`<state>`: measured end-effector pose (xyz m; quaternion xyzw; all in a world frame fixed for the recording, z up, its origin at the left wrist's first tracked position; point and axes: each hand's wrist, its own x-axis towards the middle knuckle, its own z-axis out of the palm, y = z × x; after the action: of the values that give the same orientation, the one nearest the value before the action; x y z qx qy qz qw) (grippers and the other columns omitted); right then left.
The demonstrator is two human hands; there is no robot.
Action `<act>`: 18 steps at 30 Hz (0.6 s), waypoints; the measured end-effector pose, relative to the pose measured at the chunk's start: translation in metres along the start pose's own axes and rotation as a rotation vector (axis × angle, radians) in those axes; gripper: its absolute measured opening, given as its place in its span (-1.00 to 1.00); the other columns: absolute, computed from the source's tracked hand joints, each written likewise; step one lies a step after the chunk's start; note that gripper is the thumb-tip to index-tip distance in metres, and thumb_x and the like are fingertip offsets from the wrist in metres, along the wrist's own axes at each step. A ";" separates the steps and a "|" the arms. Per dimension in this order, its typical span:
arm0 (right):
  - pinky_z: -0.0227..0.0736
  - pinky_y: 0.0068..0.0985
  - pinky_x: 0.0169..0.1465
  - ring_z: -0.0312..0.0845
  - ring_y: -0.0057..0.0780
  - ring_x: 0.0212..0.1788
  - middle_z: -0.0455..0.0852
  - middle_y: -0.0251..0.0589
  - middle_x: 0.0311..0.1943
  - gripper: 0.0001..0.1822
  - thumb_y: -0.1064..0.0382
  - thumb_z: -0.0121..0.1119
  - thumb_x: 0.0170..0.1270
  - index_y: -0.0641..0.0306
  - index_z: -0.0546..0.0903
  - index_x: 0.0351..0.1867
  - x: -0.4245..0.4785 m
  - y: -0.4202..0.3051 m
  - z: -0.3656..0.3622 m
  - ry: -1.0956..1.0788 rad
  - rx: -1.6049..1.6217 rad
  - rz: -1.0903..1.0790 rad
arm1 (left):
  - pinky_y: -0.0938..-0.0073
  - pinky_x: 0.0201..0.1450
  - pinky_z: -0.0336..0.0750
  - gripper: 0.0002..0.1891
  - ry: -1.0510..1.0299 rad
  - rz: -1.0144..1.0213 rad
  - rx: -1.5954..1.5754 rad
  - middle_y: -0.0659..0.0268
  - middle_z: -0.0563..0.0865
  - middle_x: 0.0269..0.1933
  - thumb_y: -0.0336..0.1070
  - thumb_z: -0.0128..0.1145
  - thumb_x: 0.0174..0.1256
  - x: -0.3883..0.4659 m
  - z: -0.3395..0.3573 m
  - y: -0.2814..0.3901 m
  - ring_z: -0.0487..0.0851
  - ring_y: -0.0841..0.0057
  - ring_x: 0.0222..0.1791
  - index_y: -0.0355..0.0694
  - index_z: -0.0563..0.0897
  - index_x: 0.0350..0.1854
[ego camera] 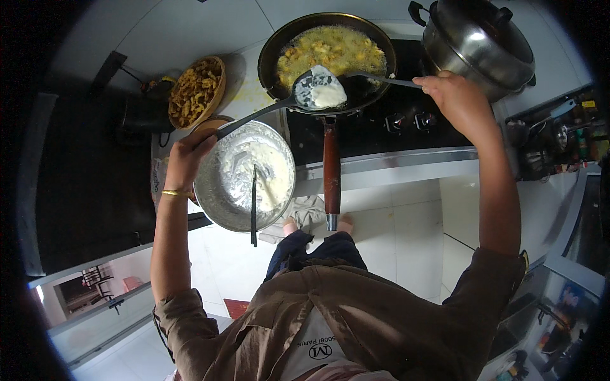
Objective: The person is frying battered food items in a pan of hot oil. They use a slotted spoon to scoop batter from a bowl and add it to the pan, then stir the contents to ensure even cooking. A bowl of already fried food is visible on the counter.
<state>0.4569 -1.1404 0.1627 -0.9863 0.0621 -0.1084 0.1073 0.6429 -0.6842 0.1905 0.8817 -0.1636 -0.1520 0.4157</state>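
My left hand point(190, 155) grips the handle of a black spatula point(267, 112). Its broad blade carries white batter point(329, 93) and hovers at the near rim of a deep frying pan point(267, 47). Inside the pan, yellow pieces of food point(329, 45) bubble in oil. With my right hand point(448, 90) I hold a dark-handled utensil point(395, 81), pointed left across the pan; its far end lies close beside the spatula blade, and its exact shape is unclear. Below my left hand stands a metal bowl point(202, 190) coated with batter, with black chopsticks point(254, 205) leaning in it.
The pan's wooden handle point(332, 171) juts toward me over the edge of a black gas hob point(381, 138). A lidded steel pot point(476, 45) stands at the back right. Fried pieces point(195, 90) fill a basket point(217, 100) on the left. Cloth point(302, 212) lies on the floor.
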 end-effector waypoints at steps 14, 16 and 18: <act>0.50 -0.30 -0.11 0.64 -0.22 -0.21 0.71 -0.18 -0.23 -0.72 0.21 -0.04 0.40 0.05 0.67 -0.01 -0.006 0.009 0.011 -0.003 0.082 0.098 | 0.40 -0.36 0.53 -0.82 0.229 0.530 0.794 0.33 0.71 -0.34 -0.18 0.28 0.16 0.008 0.052 0.074 0.69 0.33 -0.38 -0.02 0.75 -0.19; 0.50 -0.30 -0.10 0.64 -0.22 -0.21 0.72 -0.18 -0.24 -0.72 0.20 -0.04 0.41 0.04 0.67 0.00 -0.005 0.010 0.011 -0.021 0.128 0.117 | 0.42 -0.38 0.53 -0.82 0.258 0.606 0.813 0.35 0.70 -0.35 -0.22 0.30 0.14 0.005 0.059 0.075 0.69 0.35 -0.39 -0.02 0.75 -0.20; 0.51 -0.30 -0.11 0.64 -0.22 -0.21 0.73 -0.17 -0.24 -0.72 0.19 -0.04 0.41 0.03 0.66 0.01 -0.003 0.014 0.014 -0.020 0.173 0.124 | 0.44 -0.42 0.51 -0.81 0.278 0.701 0.820 0.38 0.67 -0.39 -0.28 0.32 0.10 0.002 0.064 0.076 0.66 0.39 -0.45 -0.03 0.75 -0.21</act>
<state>0.4554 -1.1511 0.1455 -0.9687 0.1124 -0.0965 0.1991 0.6066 -0.7741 0.2107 0.8758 -0.4364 0.1891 0.0821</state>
